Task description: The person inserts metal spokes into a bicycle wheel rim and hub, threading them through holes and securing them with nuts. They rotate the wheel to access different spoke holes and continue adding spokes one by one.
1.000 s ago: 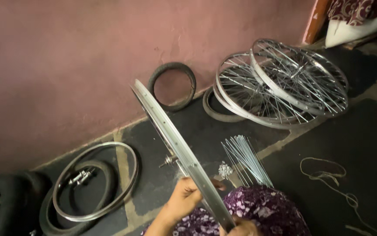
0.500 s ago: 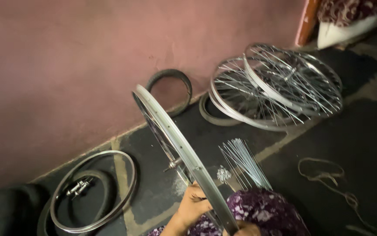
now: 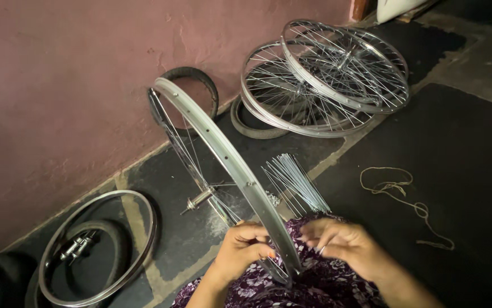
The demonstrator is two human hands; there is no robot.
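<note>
With your left hand closed on the upright bicycle rim and right hand pinching a spoke beside it, a loosened grip could tip the rim sideways.

Dark floor with wheels, spokes, string

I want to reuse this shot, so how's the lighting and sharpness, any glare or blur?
Head view: dim, soft light; mild glare along the silver rim; left hand and right hand slightly soft; dark floor loses detail; bottom-left corner nearly black.
</note>
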